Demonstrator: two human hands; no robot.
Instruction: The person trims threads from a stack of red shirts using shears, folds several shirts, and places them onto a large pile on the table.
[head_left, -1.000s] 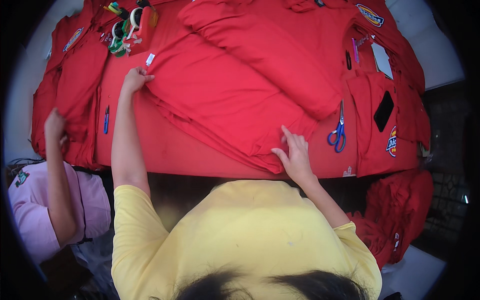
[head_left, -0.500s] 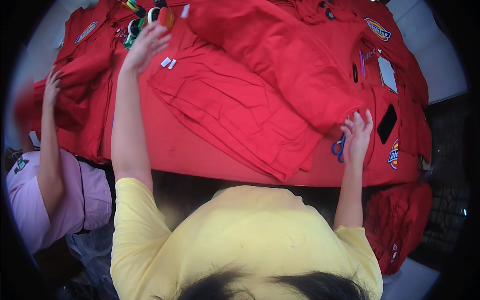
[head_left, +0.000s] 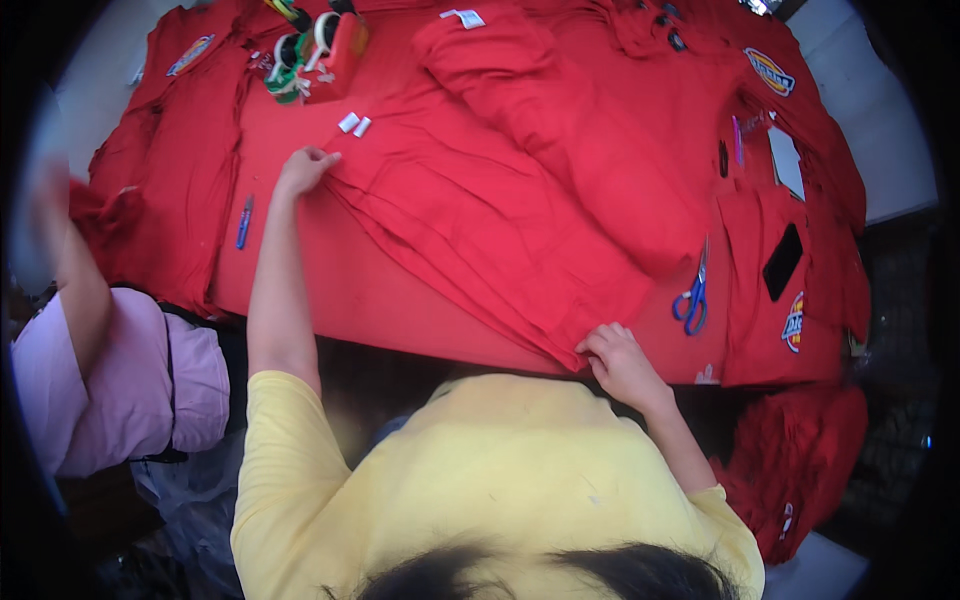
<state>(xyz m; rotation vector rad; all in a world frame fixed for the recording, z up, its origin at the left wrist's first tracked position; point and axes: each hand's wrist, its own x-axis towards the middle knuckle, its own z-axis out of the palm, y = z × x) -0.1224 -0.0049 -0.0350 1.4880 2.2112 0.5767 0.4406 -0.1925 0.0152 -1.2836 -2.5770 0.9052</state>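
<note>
A pair of red trousers lies spread slantwise over the red-covered table, one leg beside the other. At the upper left corner of the near leg, my left hand pinches the cloth edge. My right hand has its fingers closed on the lower hem corner, close to the table's front edge. Two small white labels lie just beyond my left hand. Blue-handled scissors rest to the right of the trousers, and a blue pen-like tool lies left of my left forearm.
A red tape dispenser and a green one stand at the back left. On the right lie a black phone, a white pad and several red garments. Another person in a pink top handles red cloth at the left.
My left hand has come down from near the tape dispensers to the cloth. My right hand has moved left to the hem corner. The far leg is smoothed back.
</note>
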